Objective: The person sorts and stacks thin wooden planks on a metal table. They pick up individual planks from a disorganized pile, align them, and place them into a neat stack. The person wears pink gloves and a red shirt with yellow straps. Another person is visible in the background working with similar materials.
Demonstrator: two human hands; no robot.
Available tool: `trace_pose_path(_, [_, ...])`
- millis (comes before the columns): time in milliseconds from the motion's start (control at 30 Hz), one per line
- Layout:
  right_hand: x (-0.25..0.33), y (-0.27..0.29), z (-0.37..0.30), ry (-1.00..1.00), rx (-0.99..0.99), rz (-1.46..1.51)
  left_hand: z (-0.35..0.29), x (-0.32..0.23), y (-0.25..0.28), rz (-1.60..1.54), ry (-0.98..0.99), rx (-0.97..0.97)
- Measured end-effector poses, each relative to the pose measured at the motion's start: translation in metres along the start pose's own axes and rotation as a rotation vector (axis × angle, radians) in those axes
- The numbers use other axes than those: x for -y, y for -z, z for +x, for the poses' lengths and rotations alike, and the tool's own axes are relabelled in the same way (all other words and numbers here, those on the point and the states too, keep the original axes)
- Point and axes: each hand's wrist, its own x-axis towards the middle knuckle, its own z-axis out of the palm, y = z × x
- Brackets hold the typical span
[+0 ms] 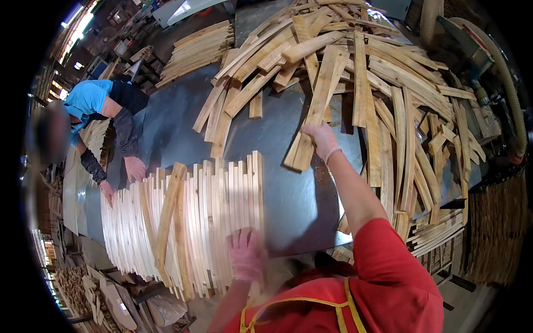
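Note:
My right hand (pixel 322 140), in a pale pink glove, is closed around the edge of a long wooden slat (pixel 321 100) that slants toward me from the loose heap. A second slat appears to lie against it at the near end, and I cannot tell whether the hand grips both. Gloved in pink too, my left hand (pixel 246 254) has its fingers spread over the right end of a row of slats (pixel 222 205) standing side by side, slightly blurred. Across that row lie a few loose slats (pixel 169 216) at a slant.
A jumbled heap of slats (pixel 383 72) covers the far and right side of the metal table (pixel 288 216). At the left, a co-worker in a blue shirt (pixel 89 97) has both hands at the row's far left end. Another slat stack (pixel 197 50) sits behind.

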Motion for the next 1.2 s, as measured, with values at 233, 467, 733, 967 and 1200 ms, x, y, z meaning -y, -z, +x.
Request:
trace_pose_path(233, [-0.068, -0.005, -0.26, -0.015, -0.183, -0.855, -0.013, 0.006, -0.011, 0.072, -0.052, -0.106])
trace_pose_path(467, [-0.103, -0.043, -0.356, -0.352, 0.638, -0.988, -0.008, -0.01, -0.045, 0.138, 0.019, -0.006])
trace_pose_path(733, [0.07, 0.176, -0.205, 0.348, -0.759, -1.571, -0.01, -0.016, -0.043, 0.19, 0.012, 0.038])
trace_pose_path(967, [0.097, 0.183, -0.2, 0.102, -0.536, -1.075, -0.009, -0.014, -0.039, 0.195, 0.028, 0.035])
trace_pose_path(1200, [-0.064, 0.051, -0.313, -0.154, -0.102, -0.66, -0.003, -0.02, -0.04, 0.183, 0.039, 0.062])
